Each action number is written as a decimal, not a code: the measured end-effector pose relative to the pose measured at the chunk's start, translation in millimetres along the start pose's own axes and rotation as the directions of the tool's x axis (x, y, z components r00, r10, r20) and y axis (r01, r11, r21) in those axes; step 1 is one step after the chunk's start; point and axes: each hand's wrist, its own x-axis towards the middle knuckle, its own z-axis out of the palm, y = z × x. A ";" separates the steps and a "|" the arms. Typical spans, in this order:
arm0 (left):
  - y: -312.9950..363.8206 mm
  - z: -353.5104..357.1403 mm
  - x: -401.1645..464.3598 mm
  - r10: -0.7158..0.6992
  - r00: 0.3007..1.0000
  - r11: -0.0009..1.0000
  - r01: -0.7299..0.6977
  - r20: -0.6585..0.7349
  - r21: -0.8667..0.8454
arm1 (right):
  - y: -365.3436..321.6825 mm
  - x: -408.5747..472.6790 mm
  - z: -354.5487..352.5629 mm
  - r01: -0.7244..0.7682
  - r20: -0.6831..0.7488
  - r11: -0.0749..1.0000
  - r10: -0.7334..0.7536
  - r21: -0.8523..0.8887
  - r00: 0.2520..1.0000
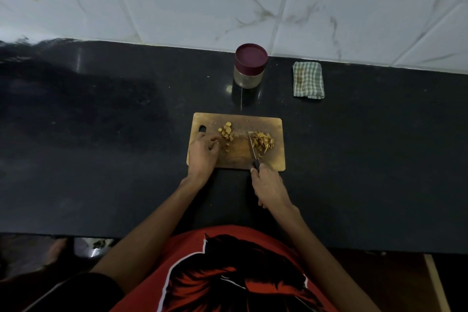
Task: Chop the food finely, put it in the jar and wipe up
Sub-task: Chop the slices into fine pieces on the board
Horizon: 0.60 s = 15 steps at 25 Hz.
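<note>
A red printed shirt [228, 273] is seen at the near edge of a black counter [101, 159], from which two bare forearms are extended toward a wooden cutting board [238, 157]. The black handle of a knife [254, 152] is grasped by the right hand [269, 186], its grip clenched round the handle at the board's near edge, while the blade is laid across the board with its tip at the left side of a pile of finely cut yellowish slivers [263, 143]. The left hand [203, 152] is rested on the board's left part, its fingers curled over the wood near a few small loose pieces; whether anything is pinched in that grip cannot be told. Just beyond those fingers, a cluster of coarser yellowish chunks [227, 132] is gathered left of the board's middle, apart from the slivers. A slot-shaped handle hole [202, 129] is visible at the board's far left corner. Farther back, a clear jar [250, 68] capped with a maroon lid [251, 54] is stood upright on the counter near the tiled wall [329, 7], and a folded green checked cloth [308, 80] is laid to its right, well apart from the board.
</note>
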 end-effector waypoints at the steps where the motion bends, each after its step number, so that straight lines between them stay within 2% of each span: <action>1: 0.4 -0.1 1.2 -0.003 1.000 1.000 0.003 -0.010 -0.003 | 0.9 0.8 0.7 -0.002 0.003 1.000 0.002 0.002 1.000; 9: 8.5 7.9 17.2 0.045 0.999 0.995 -0.046 0.008 0.085 | 3.1 9.8 4.6 -0.009 0.012 1.000 0.009 -0.009 1.000; 15: 7.7 16.6 20.4 0.068 0.992 0.982 -0.085 0.105 0.171 | 4.9 11.4 5.3 -0.021 0.026 1.000 0.021 0.005 0.999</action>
